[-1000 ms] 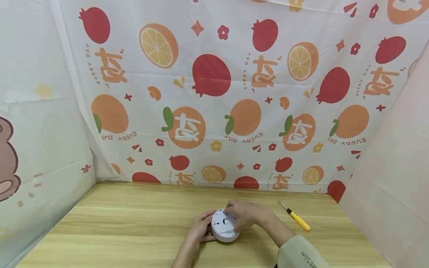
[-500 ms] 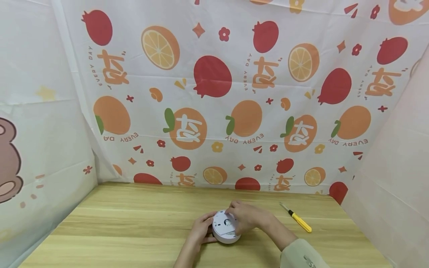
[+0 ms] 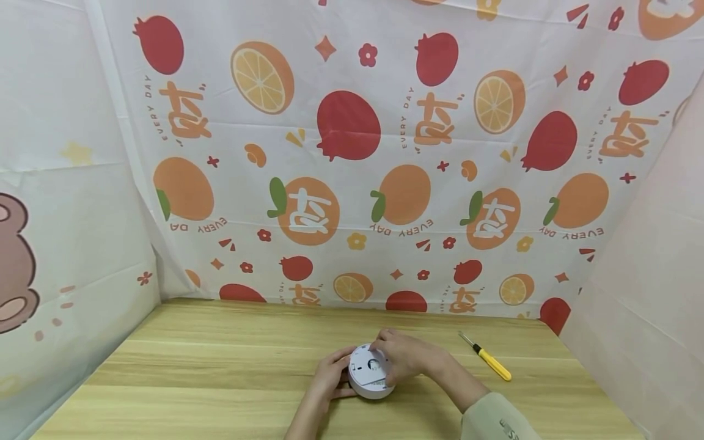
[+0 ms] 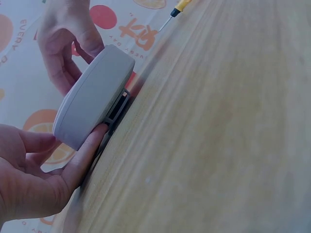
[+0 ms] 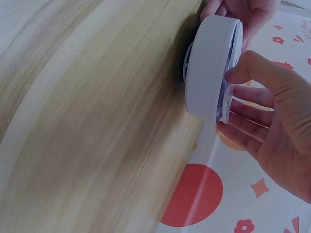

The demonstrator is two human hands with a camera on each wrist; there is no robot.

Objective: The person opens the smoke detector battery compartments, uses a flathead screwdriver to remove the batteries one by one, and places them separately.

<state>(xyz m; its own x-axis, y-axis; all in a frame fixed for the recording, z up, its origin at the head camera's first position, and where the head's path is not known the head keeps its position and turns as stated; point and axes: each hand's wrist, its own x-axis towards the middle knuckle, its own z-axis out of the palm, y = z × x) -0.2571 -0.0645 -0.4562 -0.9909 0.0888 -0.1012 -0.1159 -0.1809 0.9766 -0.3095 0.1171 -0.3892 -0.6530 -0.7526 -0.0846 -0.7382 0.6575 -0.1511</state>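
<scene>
A round white smoke detector (image 3: 373,393) stands on the wooden table between both hands, its printed back facing up. On that back lies a thin white mounting plate (image 3: 361,371) with a central hole; in the right wrist view a narrow gap shows between plate and body. My left hand (image 3: 328,376) grips the body from the left, thumb at the upper rim and a finger low by the slotted vent ring (image 4: 117,104) underneath. My right hand (image 3: 406,355) pinches the plate at its right edge, thumb on top and fingers along the rim.
A screwdriver (image 3: 492,362) with a yellow handle lies to the right of the right hand, its tip pointing to the back. A fruit-printed cloth (image 3: 352,183) hangs behind the wooden table (image 3: 220,366), with pale cloths at both sides.
The head view has shifted slightly. Both hands keep nearly the same hold on the detector and its plate.
</scene>
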